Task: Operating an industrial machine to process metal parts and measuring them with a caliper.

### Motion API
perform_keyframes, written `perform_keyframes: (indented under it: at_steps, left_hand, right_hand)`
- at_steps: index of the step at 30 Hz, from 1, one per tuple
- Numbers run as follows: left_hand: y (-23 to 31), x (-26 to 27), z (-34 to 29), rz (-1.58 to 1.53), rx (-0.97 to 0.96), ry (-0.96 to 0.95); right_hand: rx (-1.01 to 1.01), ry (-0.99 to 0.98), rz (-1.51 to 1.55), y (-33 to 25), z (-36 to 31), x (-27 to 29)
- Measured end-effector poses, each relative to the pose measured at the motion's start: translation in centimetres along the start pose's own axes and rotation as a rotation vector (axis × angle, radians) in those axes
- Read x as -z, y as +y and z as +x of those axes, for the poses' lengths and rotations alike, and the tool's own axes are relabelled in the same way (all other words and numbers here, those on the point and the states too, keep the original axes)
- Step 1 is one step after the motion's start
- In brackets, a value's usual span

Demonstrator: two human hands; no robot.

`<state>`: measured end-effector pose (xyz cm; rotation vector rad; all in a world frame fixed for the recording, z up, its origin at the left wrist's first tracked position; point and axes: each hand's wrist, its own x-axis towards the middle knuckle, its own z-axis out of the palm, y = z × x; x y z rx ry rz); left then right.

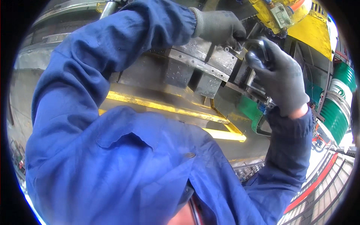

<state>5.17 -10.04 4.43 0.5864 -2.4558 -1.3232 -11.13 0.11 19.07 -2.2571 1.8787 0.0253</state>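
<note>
Both my hands wear grey knitted gloves and are raised over a metal machine bed (198, 62). My left hand (221, 28) reaches across from the left with its fingers curled closed, their tips pointing down near a small round bolt-like end on the bed. Just right of it, my right hand (283, 73) is also closed, thumb and fingers bent around. Between the two hands runs a short dark, shiny metal piece (255, 42), partly covered by the gloves; its exact kind is hidden. The right glove's fingertips look dark and glossy.
A yellow frame (168, 107) runs low in front of the bed. Yellow machine housing (309, 32) with an orange hose stands at the upper right. Green drums (337, 110) are at the far right. A green container (250, 108) sits below the bed.
</note>
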Motion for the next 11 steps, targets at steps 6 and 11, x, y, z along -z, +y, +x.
perform_keyframes:
  at_steps: [6, 11]
  left_hand:
    - [0.7, -0.4, 0.8, 0.143, 0.009, -0.05]
    - [0.0, 1.2, 0.2, -0.132, 0.117, -0.216]
  right_hand:
    - [0.528, 0.111, -0.621, 2.4, 2.8, -0.5]
    - [0.571, 0.249, -0.819, 3.8, 4.6, -2.0]
